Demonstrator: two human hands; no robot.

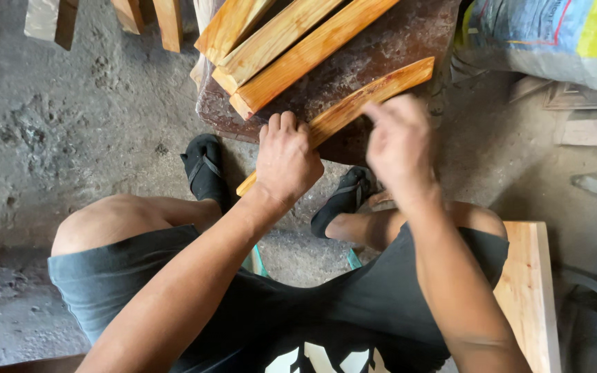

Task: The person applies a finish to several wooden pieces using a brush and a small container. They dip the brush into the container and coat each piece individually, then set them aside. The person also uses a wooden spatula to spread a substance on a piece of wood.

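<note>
Your left hand wraps tight around the long orange-brown wooden slat, which lies slanted across the dark, worn block table. Your right hand, blurred, pinches over the slat's middle. Three smooth varnished planks lie stacked just beyond.

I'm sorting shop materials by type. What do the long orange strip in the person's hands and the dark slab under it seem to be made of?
The long orange-brown strip, gripped by the left hand with the right hand on it, looks like wood: streaky grain, a dull, possibly stained surface. The dark reddish-brown slab beneath is harder to tell; its mottled, slightly glossy face suggests worn wood or stone.
</note>
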